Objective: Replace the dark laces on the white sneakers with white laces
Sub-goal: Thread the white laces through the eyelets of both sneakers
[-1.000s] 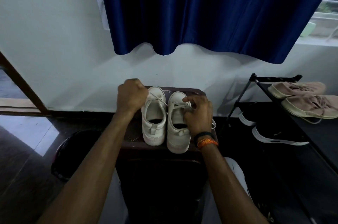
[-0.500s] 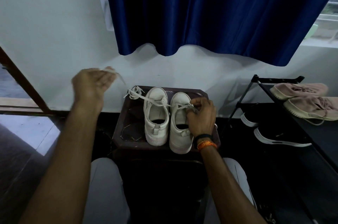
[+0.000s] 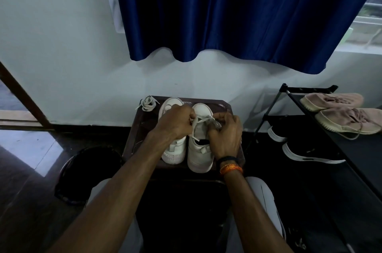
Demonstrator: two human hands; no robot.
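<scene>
Two white sneakers stand side by side on a dark brown stool (image 3: 136, 131), heels toward me: the left sneaker (image 3: 174, 150) and the right sneaker (image 3: 200, 149). A pale lace (image 3: 203, 121) runs across the right sneaker's eyelets. My left hand (image 3: 175, 121) pinches the lace's left end, lying over the left sneaker's front. My right hand (image 3: 226, 133) pinches the lace at the right sneaker's right side. A loose pale lace (image 3: 147, 103) lies bunched at the stool's far left corner.
A black shoe rack (image 3: 351, 149) at the right carries pinkish sneakers (image 3: 349, 121) on top and black shoes (image 3: 306, 151) below. A dark round bin (image 3: 86, 172) sits on the floor to the left. A blue curtain (image 3: 227, 11) hangs on the wall behind.
My left hand pulled a lace out to the left, dropped it at the stool's far left corner, and came back to the right sneaker's lace. The right hand stayed on that sneaker.
</scene>
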